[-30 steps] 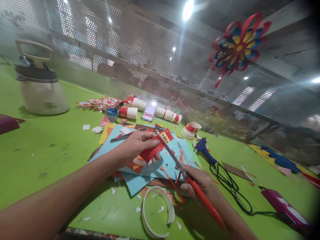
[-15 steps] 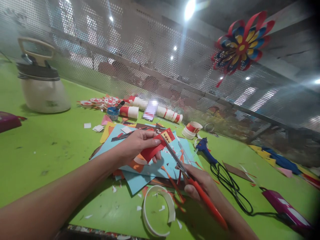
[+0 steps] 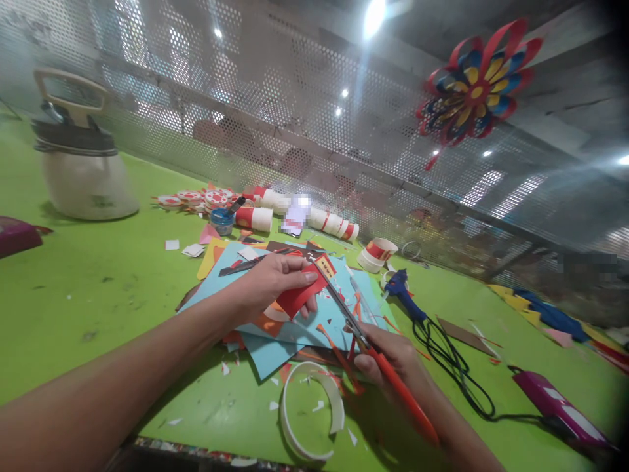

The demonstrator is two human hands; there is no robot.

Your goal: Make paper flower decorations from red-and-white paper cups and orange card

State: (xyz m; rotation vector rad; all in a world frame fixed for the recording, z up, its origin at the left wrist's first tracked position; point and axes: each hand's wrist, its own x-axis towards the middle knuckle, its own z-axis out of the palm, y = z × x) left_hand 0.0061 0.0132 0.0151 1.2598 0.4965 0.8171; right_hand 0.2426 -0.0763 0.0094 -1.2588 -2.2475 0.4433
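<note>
My left hand (image 3: 278,282) pinches a small red paper piece (image 3: 295,295) between thumb and fingers. A pale yellow label with dark marks (image 3: 324,267) shows at the paper's upper right end. Scissors with orange-red handles (image 3: 400,387) are in my right hand (image 3: 393,357), their blades pointing up and left along the paper's right edge. The blades look nearly together. Beneath both hands lie light blue paper sheets (image 3: 268,360) with orange and red scraps on them.
In front is a white paper ring (image 3: 287,419). To the right, a blue glue gun (image 3: 399,285) trails a black cable to a purple power strip (image 3: 560,406). Red-and-white paper tubes (image 3: 253,219), a blue jar (image 3: 222,223) and a beige lidded container (image 3: 88,187) stand farther back.
The scissor blades have closed along the paper, and the handles have come together a little. The red part right of the label has become narrower. My left hand has hardly moved.
</note>
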